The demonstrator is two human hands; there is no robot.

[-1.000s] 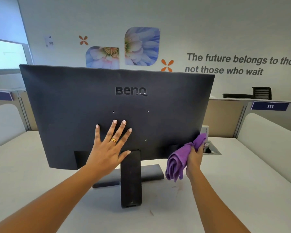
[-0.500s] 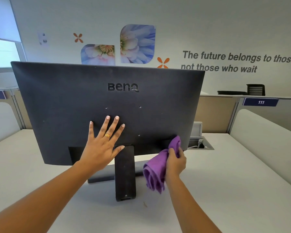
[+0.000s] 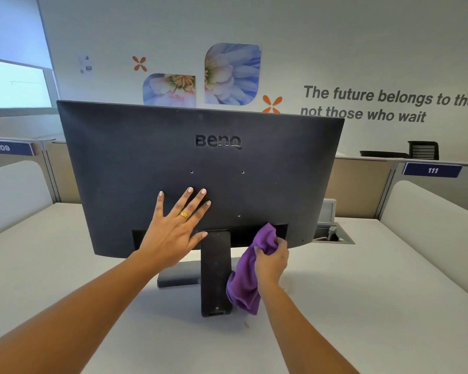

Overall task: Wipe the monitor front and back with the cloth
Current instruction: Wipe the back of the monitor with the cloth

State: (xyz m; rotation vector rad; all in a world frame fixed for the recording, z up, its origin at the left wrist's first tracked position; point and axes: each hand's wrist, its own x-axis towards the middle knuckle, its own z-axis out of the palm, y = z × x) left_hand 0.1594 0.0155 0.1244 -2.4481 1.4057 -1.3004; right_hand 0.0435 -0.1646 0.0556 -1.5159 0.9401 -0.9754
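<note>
One second ago the purple cloth (image 3: 243, 279) was at the lower right corner of the monitor (image 3: 146, 163). It now presses the lower back edge just beside the stand (image 3: 215, 273), at frame centre. There is one monitor, back-on on the desk (image 3: 376, 292), and one cloth. The right hand (image 3: 272, 261) grips the cloth with curled fingers. The left hand (image 3: 170, 233) stays flat on the back panel, fingers spread.

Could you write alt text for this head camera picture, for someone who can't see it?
A person's right hand presses a purple cloth against the lower back of a black monitor, beside its stand, while the left hand lies flat on the back panel. The monitor stands on a white desk.
</note>
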